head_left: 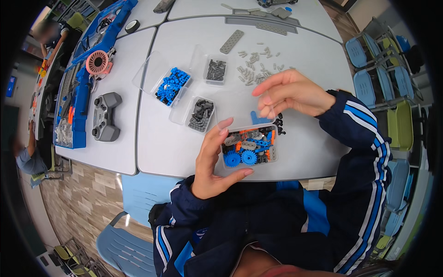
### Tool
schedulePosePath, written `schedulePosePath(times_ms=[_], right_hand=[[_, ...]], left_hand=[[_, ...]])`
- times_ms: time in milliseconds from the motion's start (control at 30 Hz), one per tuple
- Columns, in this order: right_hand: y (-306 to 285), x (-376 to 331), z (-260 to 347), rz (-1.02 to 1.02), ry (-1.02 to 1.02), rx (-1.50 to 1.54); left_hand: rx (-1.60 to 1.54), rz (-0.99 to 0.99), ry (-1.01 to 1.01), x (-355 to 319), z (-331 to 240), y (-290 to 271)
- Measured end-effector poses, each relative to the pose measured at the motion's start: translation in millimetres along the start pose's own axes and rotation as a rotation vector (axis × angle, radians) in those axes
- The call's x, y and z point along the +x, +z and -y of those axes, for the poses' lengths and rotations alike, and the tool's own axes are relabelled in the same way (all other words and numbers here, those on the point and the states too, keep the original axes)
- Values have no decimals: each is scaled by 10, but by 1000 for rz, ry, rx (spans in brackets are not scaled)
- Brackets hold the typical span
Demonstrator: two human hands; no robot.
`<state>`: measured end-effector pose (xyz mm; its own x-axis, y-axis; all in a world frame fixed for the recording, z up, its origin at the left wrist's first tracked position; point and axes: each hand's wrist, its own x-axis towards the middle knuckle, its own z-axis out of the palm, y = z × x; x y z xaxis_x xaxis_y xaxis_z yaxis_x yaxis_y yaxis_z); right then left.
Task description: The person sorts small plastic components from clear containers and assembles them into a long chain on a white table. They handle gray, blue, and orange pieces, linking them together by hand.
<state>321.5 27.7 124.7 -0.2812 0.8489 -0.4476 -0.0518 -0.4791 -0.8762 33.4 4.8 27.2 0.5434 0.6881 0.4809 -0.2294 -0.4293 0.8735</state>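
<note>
The clear parts box (258, 164) lies long axis left-right, its lid (233, 105) pointing far; left fingers (215, 138) spread apart around its left end; whether right fingers (271, 98) clamp the lid, I cannot tell.

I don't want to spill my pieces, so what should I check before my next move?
1. Parts box upright: ok, pieces inside.
2. Left hand gripping firmly: cannot tell; it curves around the box's left side.
3. Clear lid shut: not ok, open, with the right hand at it.
4. Black pieces put away: not ok, loose beside the box.
5. Grey controller out of the way: ok, off to the left.
</note>
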Motion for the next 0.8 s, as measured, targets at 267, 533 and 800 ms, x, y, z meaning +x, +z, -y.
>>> schedulePosePath(times_ms=[267, 533, 800], right_hand=[[-782, 603, 119, -126, -328, -522], [-3964, 1676, 349, -969, -490, -1291], [-4873, 1858, 176, -873, -531, -1647]], left_hand=[[92, -92, -270, -159, -61, -37], [252, -128, -259, -404, -204, -213], [384, -464, -196, -761, -246, -171]])
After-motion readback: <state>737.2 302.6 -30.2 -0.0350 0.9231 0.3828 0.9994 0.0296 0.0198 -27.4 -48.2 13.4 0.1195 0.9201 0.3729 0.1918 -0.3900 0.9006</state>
